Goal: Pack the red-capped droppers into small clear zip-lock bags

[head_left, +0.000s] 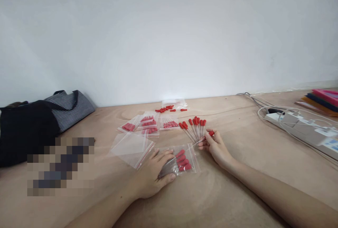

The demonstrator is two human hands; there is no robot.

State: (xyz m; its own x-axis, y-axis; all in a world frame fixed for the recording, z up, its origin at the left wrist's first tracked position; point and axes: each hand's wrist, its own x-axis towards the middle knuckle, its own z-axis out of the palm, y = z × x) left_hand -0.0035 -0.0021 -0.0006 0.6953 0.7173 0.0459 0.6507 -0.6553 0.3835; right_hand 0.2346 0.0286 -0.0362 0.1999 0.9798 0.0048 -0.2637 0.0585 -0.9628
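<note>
- The left hand [155, 175] lies nearest, palm down, fingers spread flat on a clear bag [179, 162] of red-capped droppers.
- Just right, the right hand [216, 147] pinches one dropper [207, 137] between thumb and fingertips.
- Loose droppers [194, 126] fan out just beyond it.
- Farther left lie an empty bag [130, 147] and filled bags [149, 124] on the wooden table [237, 192].

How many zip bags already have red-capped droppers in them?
4, maybe more under overlaps: one bag beneath the left hand, and three in the cluster behind at left, middle and right.
</note>
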